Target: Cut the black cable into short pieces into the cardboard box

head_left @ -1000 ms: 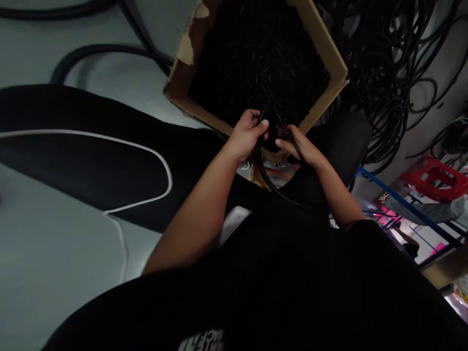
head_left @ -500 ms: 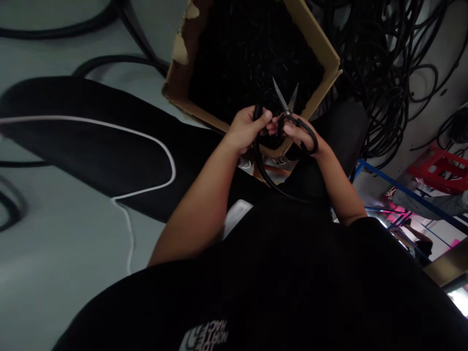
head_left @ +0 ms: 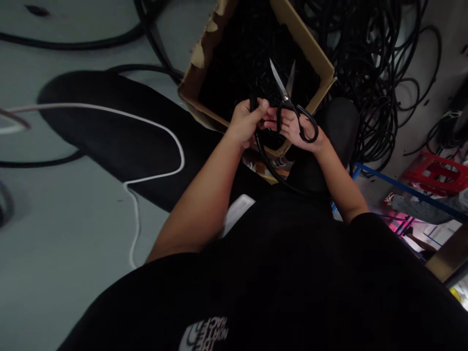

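Note:
My left hand (head_left: 245, 121) is closed round a black rubber hose or cable (head_left: 267, 163). The hose's short upper end sticks out above the thumb, and its lower part curves down toward my lap. In my right hand (head_left: 298, 130) are scissors (head_left: 285, 95) with black handles, blades spread and pointing up and away from me. The fingers of that hand stretch toward my left fingertips, almost meeting them. Both hands are over the near edge of a cardboard box (head_left: 310, 41) holding many short black pieces, too dark to make out singly.
A large tangle of black hose (head_left: 380, 87) lies on the floor right of the box. White cord (head_left: 161, 127) crosses my left leg. At the right are a blue metal frame (head_left: 395, 183), a red plastic stool or crate (head_left: 435, 173) and part of another person (head_left: 424, 207).
The right-hand fingers have straightened from a more curled grip, and the scissors have turned more upright, blades still apart. My left hand keeps hold of the hose. The view has shifted slightly.

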The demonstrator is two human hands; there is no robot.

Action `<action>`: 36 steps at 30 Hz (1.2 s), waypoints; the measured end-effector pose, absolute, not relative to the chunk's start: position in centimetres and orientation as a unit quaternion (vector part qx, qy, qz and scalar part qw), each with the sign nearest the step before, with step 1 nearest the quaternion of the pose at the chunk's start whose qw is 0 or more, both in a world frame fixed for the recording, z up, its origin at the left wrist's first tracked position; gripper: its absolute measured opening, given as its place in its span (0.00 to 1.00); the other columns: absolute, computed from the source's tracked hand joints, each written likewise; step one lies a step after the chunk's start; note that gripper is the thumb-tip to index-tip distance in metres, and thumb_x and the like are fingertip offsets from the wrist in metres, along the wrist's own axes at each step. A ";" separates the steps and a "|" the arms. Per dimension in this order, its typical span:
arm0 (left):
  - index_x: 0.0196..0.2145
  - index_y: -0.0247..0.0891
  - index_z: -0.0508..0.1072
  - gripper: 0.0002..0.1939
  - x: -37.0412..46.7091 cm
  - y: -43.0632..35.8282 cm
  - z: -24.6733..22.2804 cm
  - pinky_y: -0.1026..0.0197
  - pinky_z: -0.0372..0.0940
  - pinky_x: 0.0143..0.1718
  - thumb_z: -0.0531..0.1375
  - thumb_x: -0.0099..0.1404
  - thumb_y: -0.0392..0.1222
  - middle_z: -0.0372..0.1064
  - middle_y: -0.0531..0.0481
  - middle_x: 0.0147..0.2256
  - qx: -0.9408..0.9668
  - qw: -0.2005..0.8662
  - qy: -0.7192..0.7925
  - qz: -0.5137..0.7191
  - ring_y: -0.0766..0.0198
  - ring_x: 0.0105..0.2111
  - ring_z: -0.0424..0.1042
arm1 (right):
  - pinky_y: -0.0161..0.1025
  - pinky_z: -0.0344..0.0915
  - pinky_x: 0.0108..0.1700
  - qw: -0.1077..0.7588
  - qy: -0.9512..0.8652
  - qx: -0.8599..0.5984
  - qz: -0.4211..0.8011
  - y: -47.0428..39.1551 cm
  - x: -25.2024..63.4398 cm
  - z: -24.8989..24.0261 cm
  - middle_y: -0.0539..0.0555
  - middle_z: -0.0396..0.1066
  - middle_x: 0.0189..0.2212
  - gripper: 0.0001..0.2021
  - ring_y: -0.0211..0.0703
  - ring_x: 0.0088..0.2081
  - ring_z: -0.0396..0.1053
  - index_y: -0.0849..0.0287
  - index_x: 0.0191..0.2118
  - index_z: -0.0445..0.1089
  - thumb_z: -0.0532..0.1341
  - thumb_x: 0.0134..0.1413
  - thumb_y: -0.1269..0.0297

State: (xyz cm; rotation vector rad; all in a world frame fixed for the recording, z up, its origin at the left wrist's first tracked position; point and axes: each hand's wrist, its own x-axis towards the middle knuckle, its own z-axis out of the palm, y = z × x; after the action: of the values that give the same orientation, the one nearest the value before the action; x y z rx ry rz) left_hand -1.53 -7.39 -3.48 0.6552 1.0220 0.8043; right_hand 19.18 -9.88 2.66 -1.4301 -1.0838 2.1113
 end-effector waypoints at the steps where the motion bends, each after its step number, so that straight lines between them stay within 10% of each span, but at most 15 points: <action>1: 0.37 0.47 0.70 0.37 -1.6 -7.3 -3.6 0.62 0.76 0.31 0.86 0.70 0.74 0.63 0.57 0.26 0.297 0.748 0.464 0.370 0.59 0.30 0.80 | 0.70 0.78 0.83 0.179 -0.388 -0.515 0.744 -9.7 19.0 3.4 0.72 0.90 0.64 0.37 0.70 0.81 0.80 0.54 0.57 0.84 0.68 0.69 0.22; 11: 0.37 0.48 0.69 0.45 -2.4 -6.4 -6.9 0.55 0.67 0.30 0.79 0.69 0.91 0.55 0.58 0.26 0.319 0.756 0.419 0.389 0.63 0.29 0.71 | 0.75 0.78 0.81 0.261 -0.409 -0.592 0.644 -9.5 20.1 4.8 0.66 0.86 0.72 0.41 0.69 0.81 0.79 0.50 0.80 0.78 0.58 0.82 0.25; 18: 0.38 0.46 0.68 0.53 -2.3 -6.0 -5.1 0.53 0.52 0.34 0.82 0.53 0.97 0.47 0.57 0.28 0.324 0.777 0.380 0.385 0.65 0.31 0.50 | 0.74 0.74 0.84 0.358 -0.351 -0.581 0.642 -14.1 23.2 6.8 0.69 0.70 0.88 0.56 0.71 0.86 0.71 0.49 0.85 0.69 0.48 0.72 0.12; 28: 0.33 0.45 0.63 0.54 -2.0 -6.1 -5.7 0.53 0.53 0.34 0.80 0.57 0.97 0.43 0.55 0.27 0.363 0.754 0.378 0.395 0.64 0.31 0.46 | 0.83 0.76 0.76 0.437 -0.328 -0.458 0.701 -19.1 21.1 8.4 0.65 0.80 0.62 0.50 0.77 0.71 0.75 0.42 0.68 0.80 0.66 0.60 0.06; 36: 0.38 0.47 0.71 0.55 -2.0 -5.9 -7.0 0.51 0.53 0.38 0.79 0.51 1.01 0.43 0.53 0.31 0.368 0.736 0.431 0.370 0.61 0.35 0.48 | 0.79 0.63 0.88 0.463 -0.351 -0.488 0.651 -18.4 19.4 12.5 0.65 0.74 0.77 0.45 0.75 0.94 0.50 0.46 0.81 0.72 0.62 0.74 0.20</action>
State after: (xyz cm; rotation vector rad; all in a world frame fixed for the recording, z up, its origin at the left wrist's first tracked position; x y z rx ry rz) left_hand -2.01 -5.91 -6.98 0.8091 0.9473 0.8122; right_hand 19.40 -18.41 12.47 -1.1985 -0.8623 1.6011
